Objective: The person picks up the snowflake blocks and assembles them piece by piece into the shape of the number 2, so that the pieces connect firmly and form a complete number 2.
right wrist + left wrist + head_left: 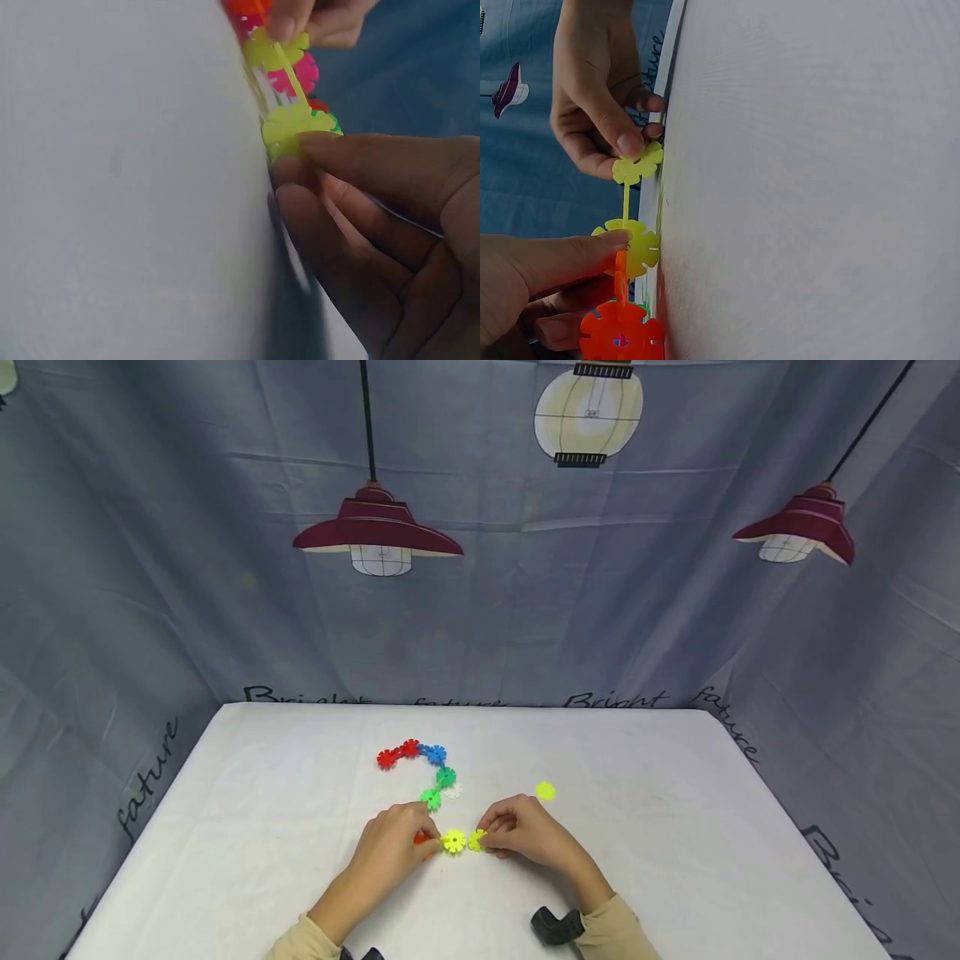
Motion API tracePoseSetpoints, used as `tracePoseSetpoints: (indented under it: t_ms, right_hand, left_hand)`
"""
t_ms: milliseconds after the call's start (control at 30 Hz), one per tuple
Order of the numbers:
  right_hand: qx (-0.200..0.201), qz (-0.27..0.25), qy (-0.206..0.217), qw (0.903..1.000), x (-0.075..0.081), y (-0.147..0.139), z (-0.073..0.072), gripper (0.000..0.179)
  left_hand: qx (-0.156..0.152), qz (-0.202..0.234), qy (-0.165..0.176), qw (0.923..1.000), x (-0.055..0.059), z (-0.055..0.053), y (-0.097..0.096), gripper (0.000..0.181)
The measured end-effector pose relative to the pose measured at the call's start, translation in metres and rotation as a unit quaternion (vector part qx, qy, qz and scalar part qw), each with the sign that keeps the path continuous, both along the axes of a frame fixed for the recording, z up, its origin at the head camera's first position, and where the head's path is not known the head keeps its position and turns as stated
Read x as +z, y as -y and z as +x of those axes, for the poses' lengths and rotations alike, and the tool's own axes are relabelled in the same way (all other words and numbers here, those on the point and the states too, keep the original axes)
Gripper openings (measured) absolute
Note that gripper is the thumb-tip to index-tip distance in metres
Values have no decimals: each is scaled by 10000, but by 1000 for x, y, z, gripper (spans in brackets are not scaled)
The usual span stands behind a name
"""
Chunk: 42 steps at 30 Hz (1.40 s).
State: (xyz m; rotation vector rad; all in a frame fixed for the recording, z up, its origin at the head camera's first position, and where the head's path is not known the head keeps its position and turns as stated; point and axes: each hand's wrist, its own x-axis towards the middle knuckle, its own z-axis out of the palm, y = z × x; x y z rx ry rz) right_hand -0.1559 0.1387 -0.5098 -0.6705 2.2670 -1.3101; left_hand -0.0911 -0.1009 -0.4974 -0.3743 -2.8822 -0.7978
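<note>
My left hand [393, 843] pinches a yellow snowflake disc [643, 251] between thumb and fingers, close over the white tabletop. Orange discs [622, 334] join onto it beside that hand, partly hidden by the fingers. To the right, my right hand [532, 837] pinches another yellow snowflake disc [289, 127] by its edge. An edge-on yellow disc [625, 204] links the two held ones. Beyond the left hand curves a line of linked discs: green [431, 798], blue [437, 755] and red [386, 759]. A pink disc [300, 75] shows behind the yellow ones in the right wrist view.
A loose yellow disc [546, 791] lies beyond my right hand, and a white disc [453, 791] lies against the green ones. The white table [675, 827] ends at a grey-blue curtain [525, 610] printed with lamps. Dark devices [557, 927] sit at both wrists.
</note>
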Motion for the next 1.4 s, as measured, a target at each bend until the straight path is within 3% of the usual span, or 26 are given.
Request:
tracePoseSetpoints:
  t_ms: [100,200,367,567,733,1000,1267,1400]
  right_hand:
    - [98,402,-829,9957,4,6,4,6]
    - [112,783,-1531,9850,8,9,7,7]
    - [173,1109,-2142,9703,13,12,11,7]
    - [354,1347,-2985,9442,18,16,16,5]
    - [264,1594,-3236,9323,19,19,18,6]
    - [315,1489,-3293,9319,17,21,18,5]
    - [505,1515,-3795,9113,16,25,22,4]
    - [422,1559,-3674,9159,15,26,22,4]
  left_hand:
    - [6,4,32,10000,0,0,1,13]
    - [-13,6,55,10000,-1,-1,1,12]
    - [-61,30,17,10000,-1,-1,2,10]
    - [-77,47,32,10000,1,-1,2,9]
    - [-82,46,38,9999,1,0,1,9]
    - [-96,32,2,9999,1,-2,1,9]
    - [-95,52,-43,9999,2,-1,0,10]
    - [-45,47,18,10000,2,0,0,10]
